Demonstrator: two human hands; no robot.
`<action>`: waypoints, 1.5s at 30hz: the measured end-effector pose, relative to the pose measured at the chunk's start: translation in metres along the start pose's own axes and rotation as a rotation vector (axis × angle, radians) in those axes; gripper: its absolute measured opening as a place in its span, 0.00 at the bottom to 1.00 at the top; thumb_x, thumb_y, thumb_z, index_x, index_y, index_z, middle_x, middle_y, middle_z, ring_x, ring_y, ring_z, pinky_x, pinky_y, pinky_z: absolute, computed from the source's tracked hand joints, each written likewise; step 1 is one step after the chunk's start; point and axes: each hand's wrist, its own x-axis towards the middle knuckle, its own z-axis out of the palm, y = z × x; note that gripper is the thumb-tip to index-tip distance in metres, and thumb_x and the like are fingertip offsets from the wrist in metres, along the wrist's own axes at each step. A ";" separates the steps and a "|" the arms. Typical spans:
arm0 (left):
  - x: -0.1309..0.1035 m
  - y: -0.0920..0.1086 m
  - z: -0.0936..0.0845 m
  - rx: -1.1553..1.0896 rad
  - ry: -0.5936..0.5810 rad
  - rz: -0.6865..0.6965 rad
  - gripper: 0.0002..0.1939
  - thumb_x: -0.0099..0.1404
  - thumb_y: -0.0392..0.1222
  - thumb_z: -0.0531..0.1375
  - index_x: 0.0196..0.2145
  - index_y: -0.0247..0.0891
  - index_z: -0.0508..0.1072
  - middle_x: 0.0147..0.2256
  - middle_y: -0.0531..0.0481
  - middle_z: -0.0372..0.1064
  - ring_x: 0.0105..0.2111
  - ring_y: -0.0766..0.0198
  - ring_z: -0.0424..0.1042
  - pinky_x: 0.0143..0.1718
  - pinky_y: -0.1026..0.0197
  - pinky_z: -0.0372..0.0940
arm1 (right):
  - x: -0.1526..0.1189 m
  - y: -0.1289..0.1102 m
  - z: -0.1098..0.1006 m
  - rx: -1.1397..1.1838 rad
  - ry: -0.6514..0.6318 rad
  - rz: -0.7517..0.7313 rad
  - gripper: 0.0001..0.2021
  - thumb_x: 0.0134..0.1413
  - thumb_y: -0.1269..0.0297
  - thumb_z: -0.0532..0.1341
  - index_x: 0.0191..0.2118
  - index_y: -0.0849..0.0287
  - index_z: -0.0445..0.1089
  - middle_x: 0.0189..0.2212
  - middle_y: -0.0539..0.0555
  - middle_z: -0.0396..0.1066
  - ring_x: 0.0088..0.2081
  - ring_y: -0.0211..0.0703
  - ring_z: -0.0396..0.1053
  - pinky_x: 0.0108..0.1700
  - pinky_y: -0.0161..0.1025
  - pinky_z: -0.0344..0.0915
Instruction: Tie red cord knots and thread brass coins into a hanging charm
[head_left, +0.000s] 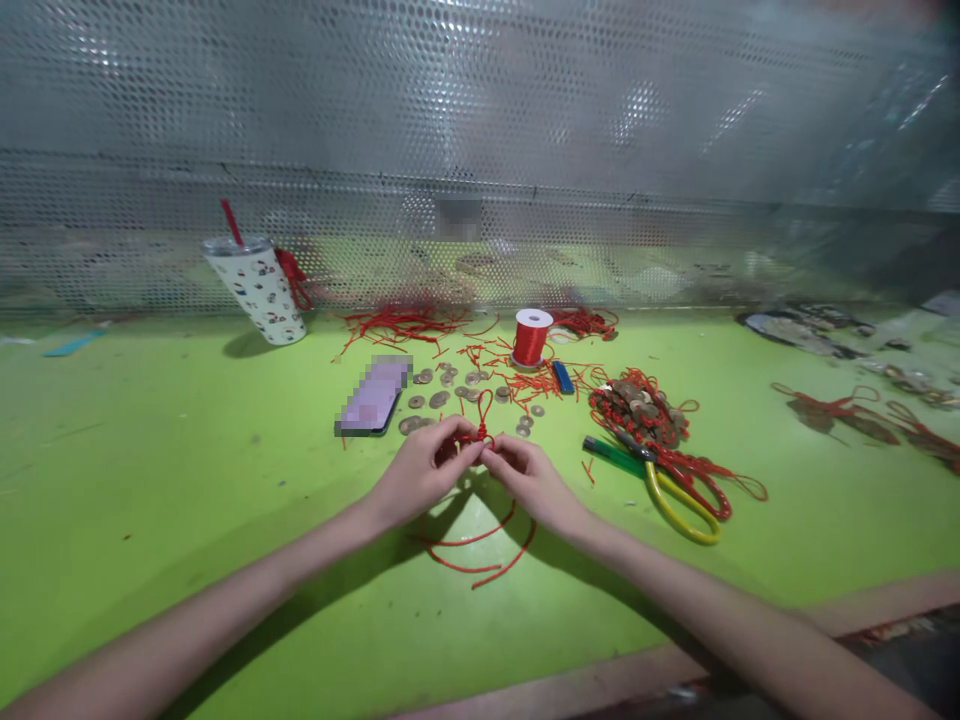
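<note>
Between my two hands is a red cord point(485, 408), knotted, with a small loop standing up above the fingertips. My left hand point(433, 462) is closed, thumb and forefinger pinching the cord at the knot. My right hand point(534, 478) pinches the same cord from the other side, its fingertips almost meeting those of the left. Two loose cord tails hang below and curve toward me over the green table point(300, 620). Just beyond my fingers lie several round coins point(439, 399) with holes. Part of the knot is hidden by my fingers.
Right of my hands are scissors point(682, 508), a green lighter point(615, 456) and a heap of corded coins point(637, 405). Behind stand a red cord spool point(531, 340), a blue lighter point(562, 377) and cut cords point(405, 325). A phone point(375, 395) and tumbler point(259, 290) are left; a perforated metal screen point(465, 120) rises behind.
</note>
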 end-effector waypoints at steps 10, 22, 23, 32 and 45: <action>-0.004 0.020 -0.011 0.000 0.074 0.056 0.11 0.68 0.48 0.60 0.42 0.39 0.73 0.28 0.50 0.75 0.23 0.64 0.68 0.27 0.62 0.61 | 0.009 0.006 -0.011 0.121 0.183 0.136 0.24 0.52 0.39 0.64 0.29 0.58 0.66 0.17 0.44 0.58 0.19 0.33 0.49 0.21 0.35 0.43; -0.030 0.015 0.018 0.511 -0.271 0.546 0.09 0.72 0.39 0.53 0.40 0.37 0.74 0.30 0.44 0.74 0.28 0.58 0.70 0.30 0.58 0.63 | 0.013 0.005 -0.019 0.341 0.142 0.207 0.24 0.47 0.40 0.68 0.29 0.57 0.63 0.16 0.41 0.59 0.15 0.28 0.43 0.19 0.33 0.38; -0.026 0.013 0.014 0.478 -0.173 0.500 0.08 0.71 0.39 0.54 0.41 0.38 0.74 0.31 0.44 0.74 0.30 0.57 0.71 0.33 0.56 0.65 | 0.012 0.004 -0.018 0.323 0.133 0.207 0.24 0.47 0.40 0.67 0.29 0.57 0.62 0.15 0.41 0.56 0.16 0.29 0.43 0.19 0.33 0.38; -0.007 0.003 0.013 -0.173 -0.074 -0.169 0.18 0.68 0.55 0.59 0.48 0.40 0.68 0.37 0.46 0.73 0.34 0.60 0.72 0.33 0.58 0.66 | 0.001 0.002 -0.002 0.090 0.058 0.073 0.22 0.56 0.41 0.62 0.29 0.56 0.62 0.20 0.44 0.57 0.21 0.33 0.53 0.23 0.35 0.48; 0.001 0.000 0.008 -0.384 0.054 -0.220 0.15 0.60 0.52 0.67 0.32 0.36 0.73 0.26 0.52 0.70 0.27 0.65 0.67 0.28 0.63 0.59 | -0.008 0.004 0.002 -0.169 -0.052 -0.099 0.13 0.67 0.55 0.55 0.37 0.58 0.69 0.28 0.49 0.68 0.29 0.39 0.65 0.33 0.37 0.62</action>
